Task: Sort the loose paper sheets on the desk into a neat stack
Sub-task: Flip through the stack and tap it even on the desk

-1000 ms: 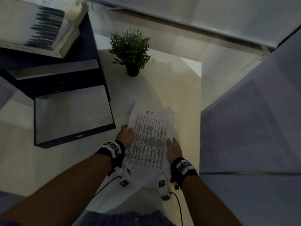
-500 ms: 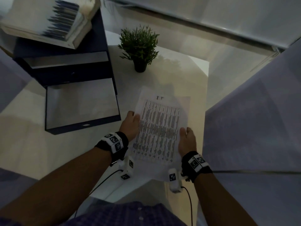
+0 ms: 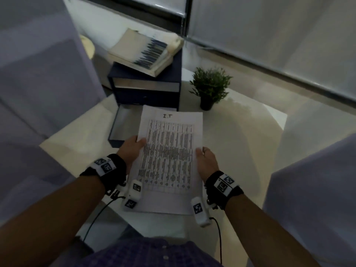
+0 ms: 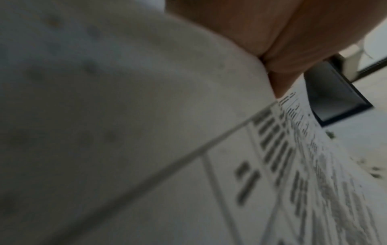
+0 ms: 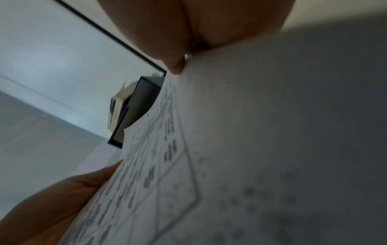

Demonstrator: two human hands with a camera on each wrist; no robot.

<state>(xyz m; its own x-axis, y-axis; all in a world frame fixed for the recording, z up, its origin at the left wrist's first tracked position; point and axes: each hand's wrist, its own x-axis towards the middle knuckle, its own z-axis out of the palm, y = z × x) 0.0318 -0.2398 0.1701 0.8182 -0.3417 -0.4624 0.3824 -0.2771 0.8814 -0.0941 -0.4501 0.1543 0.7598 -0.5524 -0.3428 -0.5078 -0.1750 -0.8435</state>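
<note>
A stack of white paper sheets (image 3: 169, 155), its top page a printed table headed "I.T", is held up over the white desk (image 3: 240, 143). My left hand (image 3: 134, 149) grips the stack's left edge, thumb on top. My right hand (image 3: 205, 160) grips the right edge the same way. The left wrist view shows the printed sheet (image 4: 272, 182) close up under my left thumb (image 4: 282, 74). In the right wrist view the sheet (image 5: 251, 149) fills the frame, with my right thumb (image 5: 176, 63) on it and my left hand (image 5: 62, 199) at the far edge.
A dark blue drawer unit (image 3: 148, 89) stands at the back left with its lowest drawer (image 3: 121, 130) pulled out, partly behind the sheets. A thick book (image 3: 146, 53) lies on top of the unit. A small potted plant (image 3: 209, 89) stands at the back right.
The sheets have come up off the desk and squared into one aligned stack between both hands. My head view has swung right, so the drawer unit now sits straight ahead.
</note>
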